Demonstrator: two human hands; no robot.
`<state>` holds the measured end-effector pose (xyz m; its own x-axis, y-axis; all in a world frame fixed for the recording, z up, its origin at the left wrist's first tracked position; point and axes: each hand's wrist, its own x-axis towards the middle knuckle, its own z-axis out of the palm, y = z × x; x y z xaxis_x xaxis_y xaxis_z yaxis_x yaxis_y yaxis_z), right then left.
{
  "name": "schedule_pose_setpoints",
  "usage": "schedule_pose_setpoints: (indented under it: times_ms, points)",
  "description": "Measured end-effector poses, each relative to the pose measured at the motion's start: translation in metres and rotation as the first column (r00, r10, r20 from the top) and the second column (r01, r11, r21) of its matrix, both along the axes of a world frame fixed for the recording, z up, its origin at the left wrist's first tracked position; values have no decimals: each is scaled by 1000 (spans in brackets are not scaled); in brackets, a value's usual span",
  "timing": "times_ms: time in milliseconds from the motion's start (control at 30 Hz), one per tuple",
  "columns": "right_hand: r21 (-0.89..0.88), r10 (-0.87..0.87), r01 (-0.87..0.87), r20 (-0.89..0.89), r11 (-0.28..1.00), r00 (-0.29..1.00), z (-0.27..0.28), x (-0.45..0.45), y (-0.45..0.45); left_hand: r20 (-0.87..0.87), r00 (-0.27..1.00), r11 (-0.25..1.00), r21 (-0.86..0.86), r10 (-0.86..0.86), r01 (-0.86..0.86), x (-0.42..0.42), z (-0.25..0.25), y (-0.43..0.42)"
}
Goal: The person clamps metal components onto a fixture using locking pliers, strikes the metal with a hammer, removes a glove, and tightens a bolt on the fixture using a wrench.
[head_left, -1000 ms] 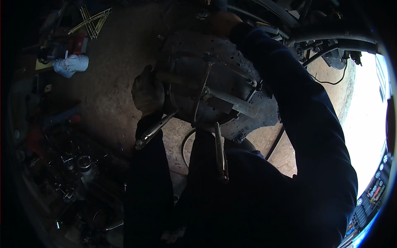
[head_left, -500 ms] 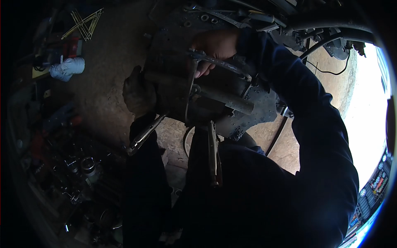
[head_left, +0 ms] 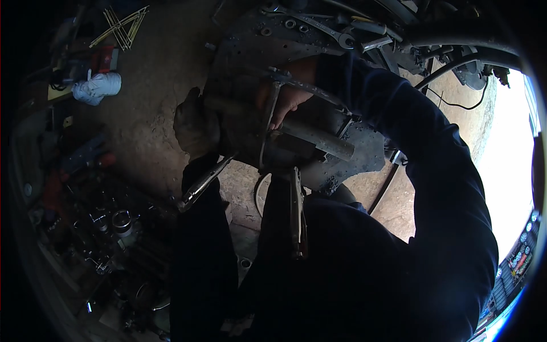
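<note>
My right hand (head_left: 296, 102) reaches behind a bar of the dark metal frame (head_left: 310, 88). Its fingertips are together at the frame's upright plate, by the near end of a metal tube (head_left: 325, 141); anything pinched there is too small to make out. My left hand (head_left: 196, 128), in a dark glove, is at the frame's left side with its thumb up; its other fingers are lost in shadow. Locking pliers (head_left: 297, 216) hang from the frame's near edge. A tool with a knurled handle (head_left: 206, 181) sticks out beside my left wrist.
A worn steel plate (head_left: 364, 148) lies under the frame. Wrenches (head_left: 319, 27) and several nuts (head_left: 290, 24) lie at its far end. Thick hoses (head_left: 461, 43) are at upper right. Thin rods (head_left: 121, 28), a pale cloth bundle (head_left: 98, 88) and dark clutter (head_left: 122, 222) fill the left.
My right hand has shifted toward me, its fingertips now at the round piece by the tube's end that showed before. The view has tilted slightly; my left hand stays at the frame.
</note>
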<state>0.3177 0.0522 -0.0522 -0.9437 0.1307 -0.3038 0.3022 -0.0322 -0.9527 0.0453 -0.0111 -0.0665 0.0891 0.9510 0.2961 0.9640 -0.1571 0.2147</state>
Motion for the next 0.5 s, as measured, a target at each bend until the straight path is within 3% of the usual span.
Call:
schedule_pose_setpoints:
  times_ms: [100,200,267,400,467,500]
  points:
    - [93,-68,71,-38,993,997,-8,4,-5,-5,1000,1000,-13,15,-15,-2,-5,4]
    - [-176,-226,180,-287,968,931,-8,13,-12,20,1000,1000,7,2,-2,0,-3,0]
    - [30,-14,15,-51,999,999,-3,14,-7,7,1000,1000,-8,13,-13,2,0,0]
    - [169,-7,8,-10,986,1000,6,18,0,68,998,998,56,-13,9,-6,-14,2]
    - [255,-260,306,-197,917,945,5,28,13,71,997,998,58,-13,9,-9,-14,3]
    - [414,-423,449,-160,792,892,14,34,21,46,999,999,38,-2,0,-6,-10,3]
